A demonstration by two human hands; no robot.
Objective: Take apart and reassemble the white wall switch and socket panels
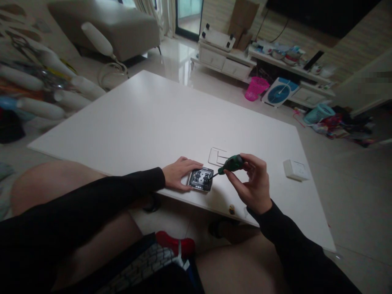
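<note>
A square wall switch or socket module (201,180) with its dark inner face up lies near the table's front edge. My left hand (178,173) grips it from the left, fingers along the far edge and thumb at the near edge. In my right hand (255,181) is a screwdriver (232,164) with a green and black handle, held between thumb and fingers. Its shaft slants down left, and the tip meets the module's right part; exact contact is too small to tell. Just behind the screwdriver lies a thin white frame (214,155), partly covered by the handle.
A white switch or socket unit (296,170) stands on the white table (171,114) at the right. A small brass-coloured piece (232,209) lies by the front edge. Beyond the table are a pink basket (256,88), a blue fan (280,92) and a low cabinet (223,61).
</note>
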